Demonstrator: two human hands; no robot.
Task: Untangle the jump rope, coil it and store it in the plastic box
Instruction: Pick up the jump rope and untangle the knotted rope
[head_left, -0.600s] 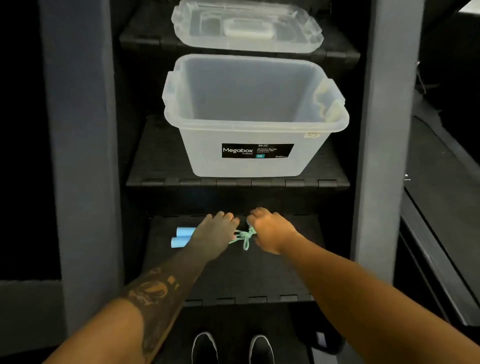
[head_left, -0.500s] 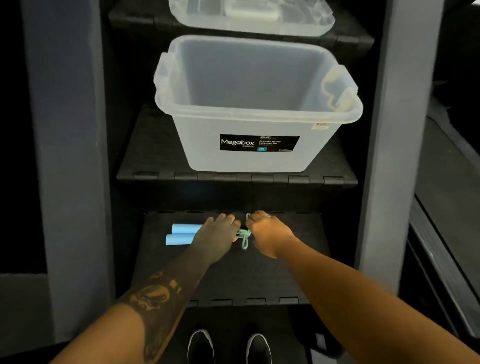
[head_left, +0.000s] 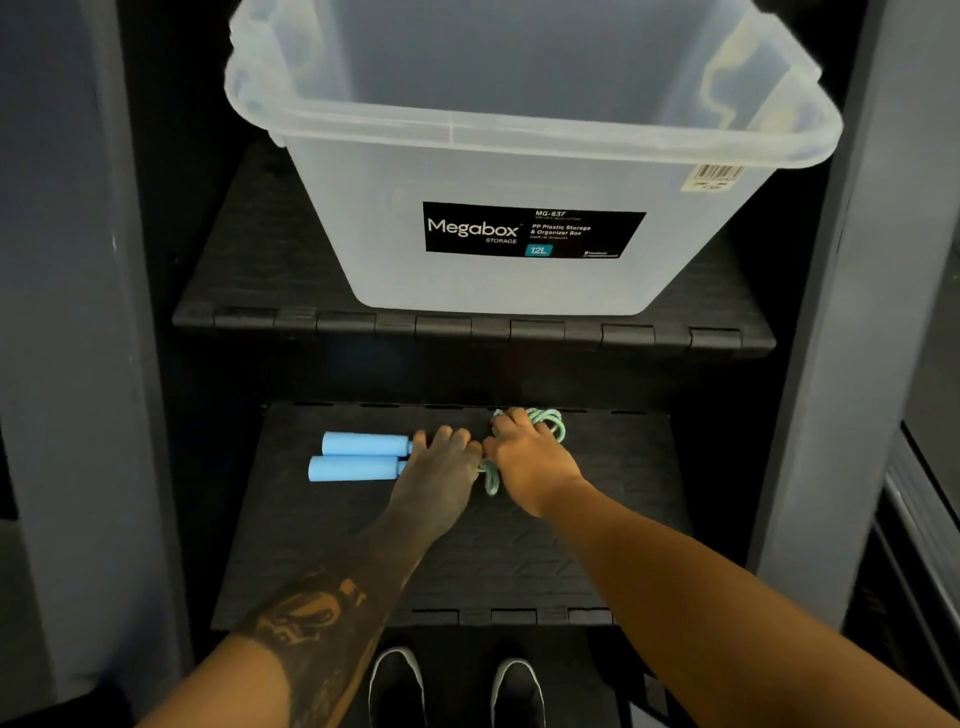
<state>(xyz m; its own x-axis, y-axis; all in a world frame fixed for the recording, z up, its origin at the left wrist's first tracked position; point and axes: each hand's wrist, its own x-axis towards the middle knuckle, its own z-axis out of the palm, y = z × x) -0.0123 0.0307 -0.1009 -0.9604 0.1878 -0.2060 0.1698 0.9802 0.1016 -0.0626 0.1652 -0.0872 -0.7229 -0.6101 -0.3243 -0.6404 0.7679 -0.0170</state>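
On shelf (head_left: 613, 525), left hand (head_left: 439, 475), right hand (head_left: 530, 462) grip rope (head_left: 491, 482).

Light blue handles (head_left: 358, 456); green-white speckled rope (head_left: 551, 420); translucent box (head_left: 519, 171), black label (head_left: 532, 229).

This is a storage nook; the building around it cannot be told. A black plastic shelving rack (head_left: 597, 545) stands between 2 grey uprights (head_left: 78, 312). Its upper shelf (head_left: 467, 332) carries a clear Megabox storage box (head_left: 519, 171) with a 12L label (head_left: 535, 231) and a barcode sticker (head_left: 714, 176) under its rim. Dark flooring (head_left: 457, 691) lies beneath.
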